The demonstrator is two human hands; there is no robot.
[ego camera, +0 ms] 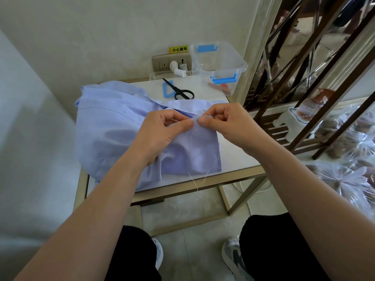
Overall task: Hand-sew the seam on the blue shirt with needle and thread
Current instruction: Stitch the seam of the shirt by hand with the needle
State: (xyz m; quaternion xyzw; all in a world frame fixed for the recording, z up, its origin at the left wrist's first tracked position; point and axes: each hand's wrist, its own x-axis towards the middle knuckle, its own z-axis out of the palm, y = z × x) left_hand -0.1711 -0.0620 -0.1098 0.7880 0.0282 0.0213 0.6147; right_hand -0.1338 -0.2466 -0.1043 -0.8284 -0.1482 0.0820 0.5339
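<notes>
A small white worktop (233, 157) on a gold metal frame stands against a pale textured wall (113, 27) with a beige socket panel (162, 62) under a yellow warning label (179, 49). Grey tiles cover the floor (192, 209). A dark wooden shelf rack (304, 88) stands to the right.

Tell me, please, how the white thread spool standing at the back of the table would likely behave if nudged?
The thread spool looks small and plastic, so it is probably light and would slide or tip easily. It is round, so once on its side it might roll toward the scissors or the table edge.
</notes>
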